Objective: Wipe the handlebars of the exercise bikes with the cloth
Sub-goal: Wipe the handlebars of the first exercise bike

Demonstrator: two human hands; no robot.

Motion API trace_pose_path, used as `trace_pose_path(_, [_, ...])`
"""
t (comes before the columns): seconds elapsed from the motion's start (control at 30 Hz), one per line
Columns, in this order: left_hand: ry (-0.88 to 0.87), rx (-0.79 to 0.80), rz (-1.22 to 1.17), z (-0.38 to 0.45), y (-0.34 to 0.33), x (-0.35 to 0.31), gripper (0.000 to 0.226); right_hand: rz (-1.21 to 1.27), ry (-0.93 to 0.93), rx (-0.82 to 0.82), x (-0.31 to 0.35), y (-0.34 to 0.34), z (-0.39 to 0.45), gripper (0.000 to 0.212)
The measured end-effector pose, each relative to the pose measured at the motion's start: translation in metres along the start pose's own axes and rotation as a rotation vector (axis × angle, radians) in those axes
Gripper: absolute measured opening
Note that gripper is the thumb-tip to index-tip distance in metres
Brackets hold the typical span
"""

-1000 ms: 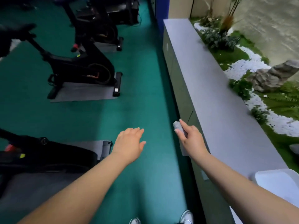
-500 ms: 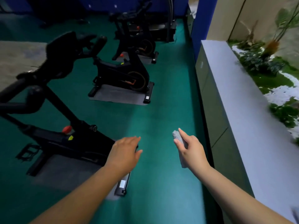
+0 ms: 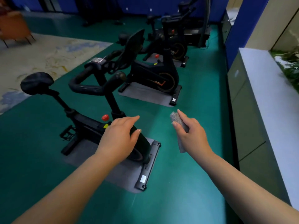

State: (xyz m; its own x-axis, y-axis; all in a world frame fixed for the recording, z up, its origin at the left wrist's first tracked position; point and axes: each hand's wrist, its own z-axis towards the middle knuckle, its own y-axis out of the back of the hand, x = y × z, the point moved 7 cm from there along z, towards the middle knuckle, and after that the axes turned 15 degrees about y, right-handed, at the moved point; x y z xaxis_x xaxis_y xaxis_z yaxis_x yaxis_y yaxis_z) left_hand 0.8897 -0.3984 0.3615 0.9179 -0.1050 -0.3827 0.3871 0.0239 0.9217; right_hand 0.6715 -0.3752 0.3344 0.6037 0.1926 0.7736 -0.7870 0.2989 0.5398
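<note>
Floor (image 3: 186, 183): green, running the length of the room. A pale patterned rug (image 3: 45, 52) covers the far left part.

Counter (image 3: 265, 101): a long grey-topped unit along the right side, with plants (image 3: 289, 68) behind it.

Bikes: three black exercise bikes stand in a row on the floor, each on a grey mat. The near bike (image 3: 90, 125) is at left centre on its mat (image 3: 126, 173). Its saddle (image 3: 36, 82) is at far left, and its handlebars (image 3: 92, 85) curve above the frame. A red knob (image 3: 105, 117) sits on the frame below the handlebar post. The middle bike (image 3: 155, 78) stands beyond it; the far bike (image 3: 174, 44) is near the blue back wall.

Left hand (image 3: 119, 139): extended palm down over the near bike's frame, fingers straight and relaxed. This grip holds nothing. It is well apart from the handlebars.

Right hand (image 3: 191, 135): extended over the floor, right of the near bike. Its grip is closed around the cloth, thumb on one side and fingers on the other.

Cloth (image 3: 177, 119): grey, bunched. One end protrudes above the right hand's fingers; the other end hangs below the palm. It touches no bike.
</note>
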Motion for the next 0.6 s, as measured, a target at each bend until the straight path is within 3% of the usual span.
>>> trace_pose_path(0.37, [-0.376, -0.121, -0.219, 0.032, 0.121, 0.035, 0.037, 0.031, 0.057, -0.286, 0.098, -0.047, 0.049, 0.046])
trace_pose_path(0.6, [-0.386, -0.173, -0.256, 0.102, 0.153, 0.045, 0.035, 0.027, 0.145, -0.276, 0.137, -0.055, 0.078, 0.045])
